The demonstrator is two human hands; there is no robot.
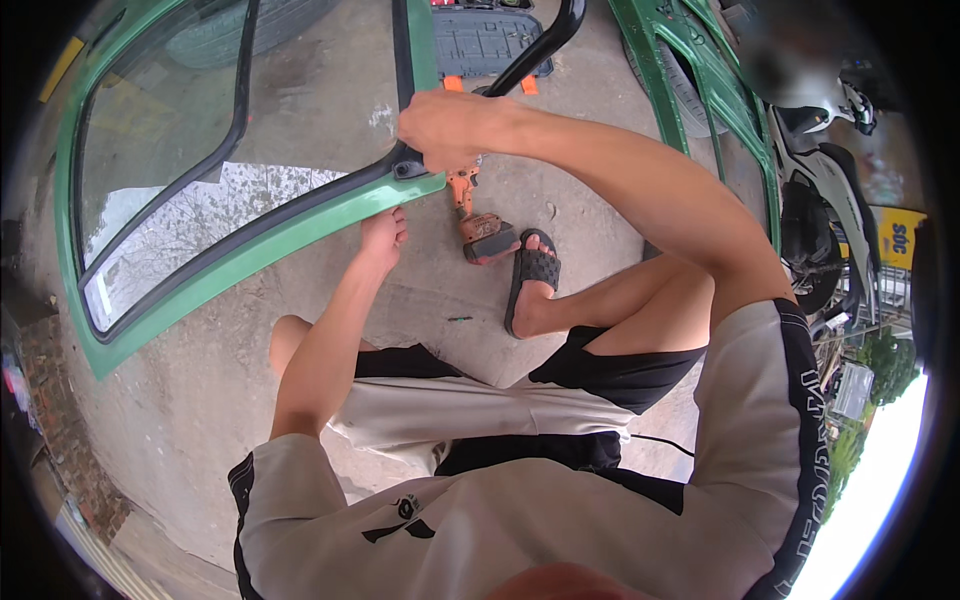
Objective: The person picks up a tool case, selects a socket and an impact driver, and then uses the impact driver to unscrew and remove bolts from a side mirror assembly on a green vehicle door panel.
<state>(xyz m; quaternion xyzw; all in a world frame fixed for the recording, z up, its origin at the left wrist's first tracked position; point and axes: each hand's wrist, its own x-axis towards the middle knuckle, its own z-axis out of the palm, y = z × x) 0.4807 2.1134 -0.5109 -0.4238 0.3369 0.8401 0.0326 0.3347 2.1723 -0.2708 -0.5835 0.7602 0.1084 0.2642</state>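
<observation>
One green metal-framed, black-edged glass panel (290, 241)
The right hand (452, 130) grasps its corner; the left hand (382, 232) curls just below, its contents hidden.

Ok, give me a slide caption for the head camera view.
Left hand and right hand at a corner of a green-framed window, an orange power tool on the floor nearby.

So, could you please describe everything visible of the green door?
The green door looks like painted metal, with black trim around reflective glass. It slants across the upper left of the view. The right hand grips it near the lower right corner, beside a black fitting; the left hand is at its lower edge, contact unclear.
</observation>
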